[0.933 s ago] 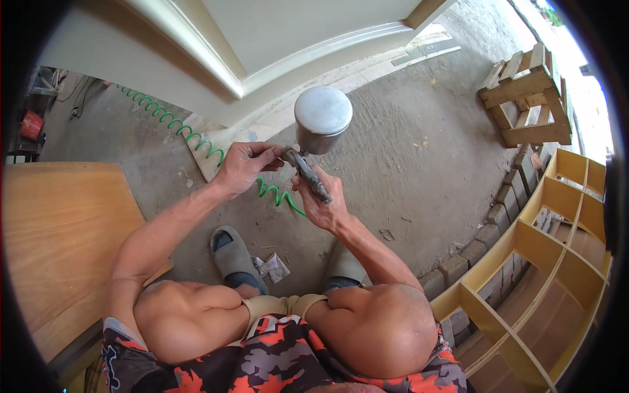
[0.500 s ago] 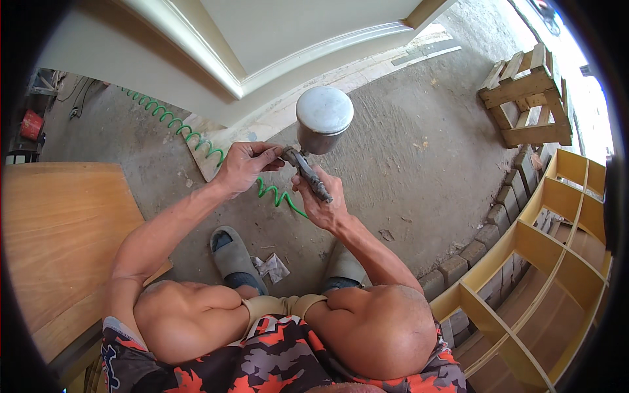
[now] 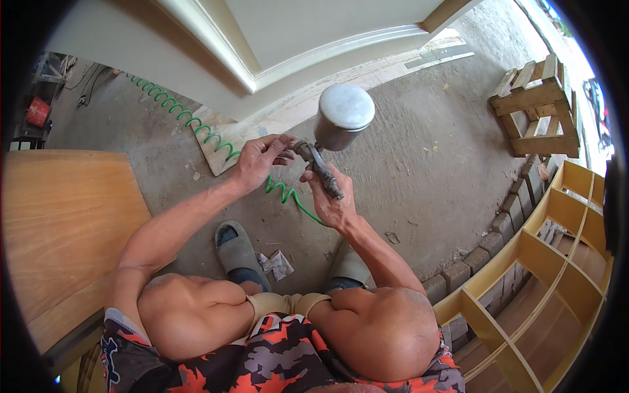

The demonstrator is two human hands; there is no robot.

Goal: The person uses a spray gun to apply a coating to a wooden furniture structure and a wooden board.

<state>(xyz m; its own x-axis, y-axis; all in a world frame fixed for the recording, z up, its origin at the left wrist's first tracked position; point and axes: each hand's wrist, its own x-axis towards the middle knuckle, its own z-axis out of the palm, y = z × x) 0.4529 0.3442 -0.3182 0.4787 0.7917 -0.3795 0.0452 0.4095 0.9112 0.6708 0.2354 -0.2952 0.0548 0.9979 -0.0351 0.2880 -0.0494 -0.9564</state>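
Note:
My right hand [image 3: 334, 200] is closed around a metal spray gun [image 3: 321, 171], which has a silver cup with a pale round lid [image 3: 346, 105] upright on it. My left hand [image 3: 262, 160] has its thumb and fingertips drawn together at the gun's front end, just left of the cup; what exactly they pinch is too small to make out. A coiled green hose [image 3: 283, 193] runs below both hands and across the floor toward the back left. My bare knees and slippered feet show beneath my arms.
A plywood board [image 3: 72, 223] lies at left, a red container [image 3: 39, 111] behind it. White molded panelling [image 3: 314, 52] spans the back. A wooden crate [image 3: 527, 105] stands back right, with grey bricks [image 3: 475, 262] and a yellowish wooden shelf frame [image 3: 547, 255] along the right.
The spray gun and my hands have shifted right and slightly up in the picture. My left fingertips have changed position at the gun's front. The surroundings also appear shifted as the view moved slightly.

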